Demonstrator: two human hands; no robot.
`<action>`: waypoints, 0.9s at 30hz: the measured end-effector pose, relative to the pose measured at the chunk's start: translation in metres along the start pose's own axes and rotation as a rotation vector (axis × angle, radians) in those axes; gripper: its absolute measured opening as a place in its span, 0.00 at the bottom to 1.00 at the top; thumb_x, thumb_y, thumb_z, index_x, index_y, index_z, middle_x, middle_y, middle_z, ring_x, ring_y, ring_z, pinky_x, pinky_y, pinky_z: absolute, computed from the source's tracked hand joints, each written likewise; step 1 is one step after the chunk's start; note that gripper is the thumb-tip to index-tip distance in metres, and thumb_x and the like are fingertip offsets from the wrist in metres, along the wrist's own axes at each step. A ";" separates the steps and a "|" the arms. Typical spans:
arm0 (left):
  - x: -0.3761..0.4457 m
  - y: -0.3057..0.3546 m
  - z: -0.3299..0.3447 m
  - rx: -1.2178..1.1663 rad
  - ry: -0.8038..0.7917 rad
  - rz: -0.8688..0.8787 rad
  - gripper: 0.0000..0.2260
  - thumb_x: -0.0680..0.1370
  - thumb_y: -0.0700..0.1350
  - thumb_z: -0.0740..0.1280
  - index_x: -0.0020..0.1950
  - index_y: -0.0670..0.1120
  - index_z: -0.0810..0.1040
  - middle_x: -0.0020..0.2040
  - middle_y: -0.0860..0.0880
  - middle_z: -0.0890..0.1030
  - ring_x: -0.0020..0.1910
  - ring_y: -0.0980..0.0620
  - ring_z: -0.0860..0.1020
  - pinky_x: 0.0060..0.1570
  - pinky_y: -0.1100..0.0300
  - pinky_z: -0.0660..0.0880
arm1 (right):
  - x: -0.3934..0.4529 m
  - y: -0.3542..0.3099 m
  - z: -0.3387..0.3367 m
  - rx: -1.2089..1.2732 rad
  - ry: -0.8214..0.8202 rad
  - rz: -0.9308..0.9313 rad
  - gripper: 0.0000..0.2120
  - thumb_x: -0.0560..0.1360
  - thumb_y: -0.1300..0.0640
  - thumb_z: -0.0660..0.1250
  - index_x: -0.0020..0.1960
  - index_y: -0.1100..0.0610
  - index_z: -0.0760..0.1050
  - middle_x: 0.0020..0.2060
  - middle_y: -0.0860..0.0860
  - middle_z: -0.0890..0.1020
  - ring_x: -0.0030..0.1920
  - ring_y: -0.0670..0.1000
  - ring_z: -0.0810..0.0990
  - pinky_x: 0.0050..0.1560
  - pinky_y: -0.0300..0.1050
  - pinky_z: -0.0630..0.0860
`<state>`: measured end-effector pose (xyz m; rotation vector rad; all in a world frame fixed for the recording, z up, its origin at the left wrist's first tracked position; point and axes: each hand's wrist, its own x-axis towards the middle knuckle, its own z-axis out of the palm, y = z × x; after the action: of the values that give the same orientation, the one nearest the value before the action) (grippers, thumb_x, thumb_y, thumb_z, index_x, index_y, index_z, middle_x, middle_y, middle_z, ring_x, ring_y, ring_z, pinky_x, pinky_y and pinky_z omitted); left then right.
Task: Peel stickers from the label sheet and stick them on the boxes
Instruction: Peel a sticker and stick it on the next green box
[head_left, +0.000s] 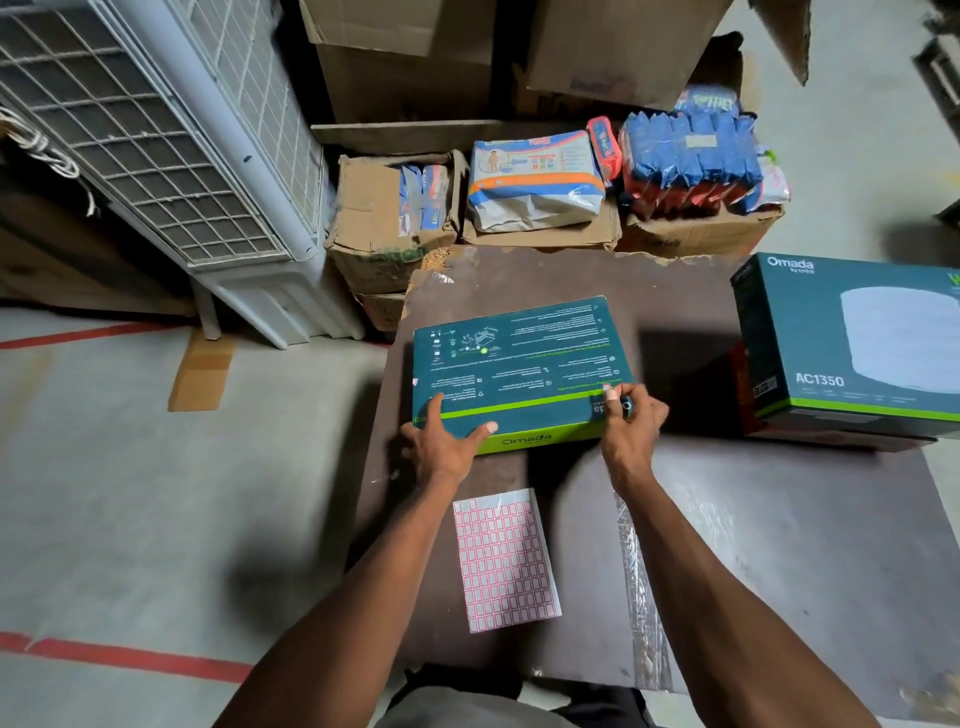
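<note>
A dark teal box with a lime-green edge (519, 358) lies flat on the brown table (753, 519), printed back side up. My left hand (447, 439) grips its near left corner, thumb on the front face. My right hand (631, 421) rests on its near right corner, fingertips pressing a small pink-edged sticker (607, 388) onto the top; a ring shows on one finger. The label sheet (506, 561), white with rows of pink-bordered stickers, lies on the table between my forearms. A second, larger teal box marked AC1350 (852, 343) stands at the right.
Behind the table sit worn cardboard cartons (379, 228) holding diaper packs (535, 176) and blue packets (691, 156). A white air cooler (171, 140) stands at the left on the grey floor with red tape lines (119, 657). A strip of clear plastic (644, 597) lies on the table.
</note>
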<state>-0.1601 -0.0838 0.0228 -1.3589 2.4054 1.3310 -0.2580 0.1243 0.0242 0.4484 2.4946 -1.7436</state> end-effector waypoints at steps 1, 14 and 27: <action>-0.006 -0.002 0.001 -0.036 0.000 -0.005 0.45 0.67 0.61 0.81 0.79 0.57 0.64 0.70 0.39 0.65 0.67 0.37 0.71 0.64 0.51 0.71 | -0.001 -0.003 -0.001 -0.028 0.031 -0.048 0.04 0.82 0.56 0.67 0.51 0.56 0.79 0.58 0.56 0.69 0.56 0.52 0.75 0.65 0.43 0.72; -0.049 -0.005 0.028 -0.213 -0.231 -0.052 0.43 0.75 0.69 0.68 0.82 0.62 0.47 0.79 0.44 0.67 0.73 0.41 0.72 0.71 0.50 0.69 | -0.020 -0.089 -0.013 -0.316 0.045 -0.819 0.05 0.76 0.64 0.69 0.52 0.58 0.79 0.69 0.61 0.70 0.70 0.65 0.68 0.66 0.61 0.72; -0.010 0.141 -0.118 0.418 0.091 1.101 0.55 0.65 0.67 0.77 0.83 0.58 0.49 0.84 0.50 0.49 0.82 0.47 0.47 0.78 0.38 0.50 | -0.061 -0.093 -0.021 -0.411 -0.079 -0.955 0.17 0.81 0.48 0.59 0.54 0.59 0.82 0.74 0.64 0.69 0.76 0.69 0.62 0.70 0.65 0.69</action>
<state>-0.2182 -0.1290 0.1917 0.0964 3.3469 0.7123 -0.2225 0.1019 0.1298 -0.9599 3.1100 -1.2459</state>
